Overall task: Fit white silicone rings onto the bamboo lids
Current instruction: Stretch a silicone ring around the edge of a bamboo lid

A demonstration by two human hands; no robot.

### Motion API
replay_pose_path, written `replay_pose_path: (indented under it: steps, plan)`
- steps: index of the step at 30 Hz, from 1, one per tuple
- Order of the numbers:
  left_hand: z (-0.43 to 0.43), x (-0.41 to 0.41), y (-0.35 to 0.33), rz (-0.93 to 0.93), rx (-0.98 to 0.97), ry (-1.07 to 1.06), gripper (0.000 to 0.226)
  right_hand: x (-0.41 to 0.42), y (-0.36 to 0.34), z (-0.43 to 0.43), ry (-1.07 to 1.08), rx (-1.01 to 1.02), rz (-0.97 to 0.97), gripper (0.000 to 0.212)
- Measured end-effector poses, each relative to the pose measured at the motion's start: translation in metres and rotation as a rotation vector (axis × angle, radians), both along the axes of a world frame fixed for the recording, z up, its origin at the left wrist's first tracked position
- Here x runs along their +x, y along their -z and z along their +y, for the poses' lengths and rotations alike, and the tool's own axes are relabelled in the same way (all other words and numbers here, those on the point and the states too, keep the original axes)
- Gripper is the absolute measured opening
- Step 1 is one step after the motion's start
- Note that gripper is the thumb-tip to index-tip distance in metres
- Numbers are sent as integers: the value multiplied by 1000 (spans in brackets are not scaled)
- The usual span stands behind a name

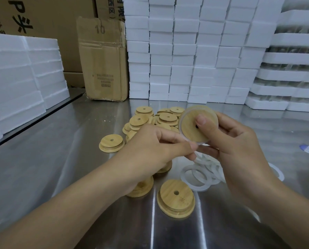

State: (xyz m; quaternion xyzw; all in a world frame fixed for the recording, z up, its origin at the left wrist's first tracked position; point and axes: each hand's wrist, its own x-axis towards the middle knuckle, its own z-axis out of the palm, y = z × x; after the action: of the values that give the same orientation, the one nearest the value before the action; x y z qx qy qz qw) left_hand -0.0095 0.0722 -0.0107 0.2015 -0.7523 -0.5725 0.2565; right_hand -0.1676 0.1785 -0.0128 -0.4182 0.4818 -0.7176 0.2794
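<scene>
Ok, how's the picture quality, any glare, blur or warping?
Head view: bright streaks glare off the steel table; the wide lens bows the foam stacks at the edges; the lid in the right hand is slightly soft, so the ring the left hand pinches is hard to trace.

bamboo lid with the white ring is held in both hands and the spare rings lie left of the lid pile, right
No. The head view shows the spare rings right of the lid pile, under the right hand. The left hand and right hand hold the bamboo lid.
</scene>
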Motion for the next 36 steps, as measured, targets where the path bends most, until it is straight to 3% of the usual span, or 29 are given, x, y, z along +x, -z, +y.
replay_pose_path:
  steps: [11, 21, 36]
  plan:
    - [2, -5, 5, -9, -20, 7, 15, -4, -3, 3, 18, 115, -129, 28]
    - [-5, -2, 7, 41, -36, -59, 21, -5, -4, 0, 3, 134, -23, 30]
    - [-2, -3, 5, 145, 108, -75, 18, -6, -6, 1, -27, 122, -113, 33]
